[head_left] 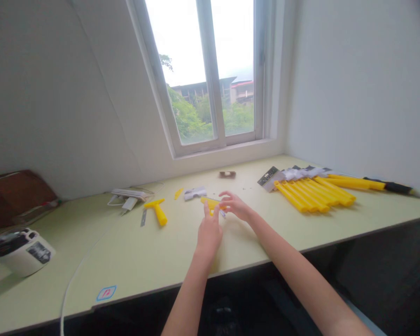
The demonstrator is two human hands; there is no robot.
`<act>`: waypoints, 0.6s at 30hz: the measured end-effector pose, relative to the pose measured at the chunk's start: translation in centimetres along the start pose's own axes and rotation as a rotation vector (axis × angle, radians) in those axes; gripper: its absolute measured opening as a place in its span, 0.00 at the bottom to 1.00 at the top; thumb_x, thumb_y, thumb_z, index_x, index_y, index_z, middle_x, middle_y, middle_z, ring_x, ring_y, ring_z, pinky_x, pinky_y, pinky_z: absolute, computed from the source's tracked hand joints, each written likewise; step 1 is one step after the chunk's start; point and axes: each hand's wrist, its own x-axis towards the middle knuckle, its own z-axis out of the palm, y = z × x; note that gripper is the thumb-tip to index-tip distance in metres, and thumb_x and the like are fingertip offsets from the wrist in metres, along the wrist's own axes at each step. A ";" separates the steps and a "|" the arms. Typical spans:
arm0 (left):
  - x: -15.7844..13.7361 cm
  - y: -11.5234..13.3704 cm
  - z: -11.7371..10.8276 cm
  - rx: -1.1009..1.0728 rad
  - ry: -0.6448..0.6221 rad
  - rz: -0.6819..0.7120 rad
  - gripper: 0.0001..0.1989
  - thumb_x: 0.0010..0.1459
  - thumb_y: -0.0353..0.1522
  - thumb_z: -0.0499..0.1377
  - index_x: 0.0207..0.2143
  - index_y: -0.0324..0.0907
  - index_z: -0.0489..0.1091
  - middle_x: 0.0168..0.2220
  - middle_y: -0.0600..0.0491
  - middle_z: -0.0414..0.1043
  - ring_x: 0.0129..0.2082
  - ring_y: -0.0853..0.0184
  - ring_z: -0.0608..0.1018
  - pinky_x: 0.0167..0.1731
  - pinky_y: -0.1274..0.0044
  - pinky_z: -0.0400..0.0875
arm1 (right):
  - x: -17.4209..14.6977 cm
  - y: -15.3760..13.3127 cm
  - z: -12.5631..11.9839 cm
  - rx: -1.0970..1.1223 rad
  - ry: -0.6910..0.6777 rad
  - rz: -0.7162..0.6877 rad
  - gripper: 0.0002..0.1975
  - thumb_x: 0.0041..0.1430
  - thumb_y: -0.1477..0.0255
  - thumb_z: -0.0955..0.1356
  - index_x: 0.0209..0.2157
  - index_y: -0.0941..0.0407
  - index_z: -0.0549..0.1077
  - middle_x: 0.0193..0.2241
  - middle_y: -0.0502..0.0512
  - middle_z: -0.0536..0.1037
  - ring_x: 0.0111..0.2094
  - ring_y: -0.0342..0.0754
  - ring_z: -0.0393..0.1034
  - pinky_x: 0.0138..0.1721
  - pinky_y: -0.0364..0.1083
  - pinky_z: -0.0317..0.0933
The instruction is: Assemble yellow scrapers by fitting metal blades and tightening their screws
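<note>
Yellow scraper head [210,202] mid-worktop [133,261], between the hands: left hand [210,231] has fingers extended onto it from 6 o'clock, right hand [235,206] curls at its 3 o'clock end, probably to steady it from both sides. Too blurry to tell if either pinches. T-shaped yellow scraper [157,212] and metal blade [143,218] at 9 o'clock, likely within easy reach; yellow handles [308,196] bunched at 3 o'clock. Front edge runs under the forearms; sideways room toward 8 and 4 o'clock.
</note>
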 end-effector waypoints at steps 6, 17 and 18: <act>0.2 -0.1 0.3 0.003 0.001 -0.034 0.28 0.51 0.21 0.43 0.53 0.48 0.57 0.60 0.42 0.44 0.31 0.64 0.75 0.34 0.72 0.66 | 0.1 0.3 0.1 -0.005 0.005 0.004 0.18 0.36 0.75 0.69 0.33 0.55 0.64 0.19 0.45 0.67 0.22 0.41 0.62 0.24 0.42 0.55; 0.4 0.1 -0.3 -0.029 0.033 -0.016 0.27 0.52 0.22 0.43 0.52 0.48 0.59 0.58 0.41 0.49 0.31 0.64 0.74 0.35 0.71 0.65 | -0.3 -0.2 0.7 -0.020 -0.013 -0.073 0.17 0.39 0.70 0.70 0.33 0.55 0.65 0.20 0.45 0.67 0.20 0.39 0.60 0.22 0.41 0.54; 0.3 0.0 -0.2 -0.035 0.035 -0.012 0.27 0.51 0.21 0.43 0.52 0.48 0.59 0.58 0.41 0.49 0.31 0.64 0.74 0.35 0.71 0.65 | -0.4 -0.2 0.7 -0.021 -0.012 -0.071 0.17 0.38 0.70 0.70 0.33 0.55 0.65 0.20 0.46 0.67 0.20 0.39 0.60 0.23 0.41 0.54</act>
